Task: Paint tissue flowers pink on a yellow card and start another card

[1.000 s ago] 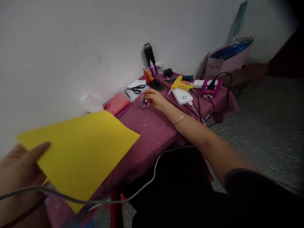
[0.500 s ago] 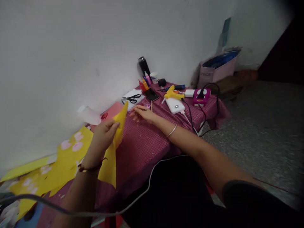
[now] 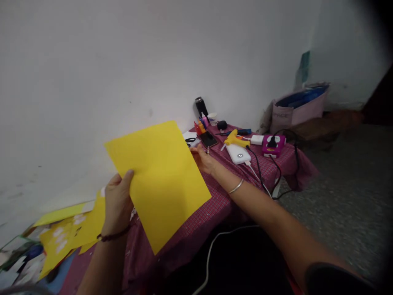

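Note:
A plain yellow sheet (image 3: 161, 180) is held up over the table, its broad face toward me. My left hand (image 3: 118, 200) pinches its left edge, thumb on the front. My right hand (image 3: 202, 159) is at the sheet's right edge, fingers partly hidden behind it; whether they grip it cannot be made out. Beyond my right hand lie a dark phone (image 3: 209, 139) and black-handled scissors (image 3: 190, 140), partly covered by the sheet. More yellow sheets with pale pink shapes (image 3: 66, 235) lie at the lower left.
On the checked tablecloth (image 3: 296, 164) are a yellow glue gun (image 3: 236, 139), a white power bank (image 3: 238, 154), a purple socket box (image 3: 274, 146) with cables, small paint bottles (image 3: 201, 125) and a black can (image 3: 201, 107). A bag (image 3: 297, 110) stands behind.
The yellow sheet has turned from nearly edge-on to face me and been raised. My right hand is now at its edge instead of apart from it. The view has shifted.

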The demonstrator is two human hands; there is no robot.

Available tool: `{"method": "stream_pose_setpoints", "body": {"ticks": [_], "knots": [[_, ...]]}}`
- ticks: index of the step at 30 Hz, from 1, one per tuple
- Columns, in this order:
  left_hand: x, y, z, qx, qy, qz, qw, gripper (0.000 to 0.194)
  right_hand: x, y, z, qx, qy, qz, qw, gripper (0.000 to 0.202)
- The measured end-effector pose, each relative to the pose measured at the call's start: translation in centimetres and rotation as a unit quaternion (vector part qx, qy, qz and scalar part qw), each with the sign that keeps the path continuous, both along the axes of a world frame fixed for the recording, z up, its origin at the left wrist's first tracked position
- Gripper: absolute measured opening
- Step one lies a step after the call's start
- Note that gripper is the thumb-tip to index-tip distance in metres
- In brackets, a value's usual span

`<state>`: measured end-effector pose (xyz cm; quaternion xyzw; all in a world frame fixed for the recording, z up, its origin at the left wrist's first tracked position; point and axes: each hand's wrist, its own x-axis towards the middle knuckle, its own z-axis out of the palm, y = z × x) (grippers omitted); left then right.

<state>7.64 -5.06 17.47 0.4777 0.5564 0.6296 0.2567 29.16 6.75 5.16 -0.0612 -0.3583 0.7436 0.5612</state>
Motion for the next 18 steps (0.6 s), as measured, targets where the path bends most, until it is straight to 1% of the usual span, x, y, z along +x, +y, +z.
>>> {"method": "stream_pose_setpoints", "body": {"ticks": [2,4,6,8,11,13,15,16,18], "knots": [[-0.3,0.4,-1.5,-0.025,-0.001,0.007,1.0,0.029,-0.2,-0.3,-0.4,0.009,-0.02,-0.006,1.0,0.041],[-0.5,0.6,-2.8,-0.047,-0.009,-0.008,0.999,0.033,-0.7,-0.5,-0.9,0.006,-0.061,-0.04,0.997,0.038],[-0.6,0.6,-4.0,-0.067,-0.012,-0.041,0.997,0.039,-1.3,-0.6,-1.2,-0.007,-0.097,-0.1,0.99,0.037],[-0.7,0.4,-5.3,-0.11,0.008,-0.088,0.99,0.045,-1.6,-0.5,-1.2,-0.016,-0.12,-0.163,0.979,0.032],[-0.9,0.0,-7.6,-0.18,0.046,-0.139,0.973,0.049,-1.5,-0.1,-0.8,-0.021,-0.141,-0.219,0.965,0.025],[-1.1,-0.3,-9.0,-0.193,0.05,-0.141,0.97,0.051,-1.3,0.2,-0.5,-0.021,-0.147,-0.236,0.96,0.023],[-1.4,-0.5,-10.0,-0.182,0.051,-0.125,0.974,0.051,-1.2,0.5,-0.5,-0.021,-0.145,-0.246,0.958,0.022],[-1.5,-0.6,-10.3,-0.173,0.053,-0.114,0.977,0.049,-1.3,0.6,-0.5,-0.021,-0.144,-0.248,0.958,0.023],[-1.7,-0.9,-10.5,-0.148,0.065,-0.084,0.983,0.042,-1.5,0.7,-0.8,-0.019,-0.138,-0.246,0.959,0.026]]}}
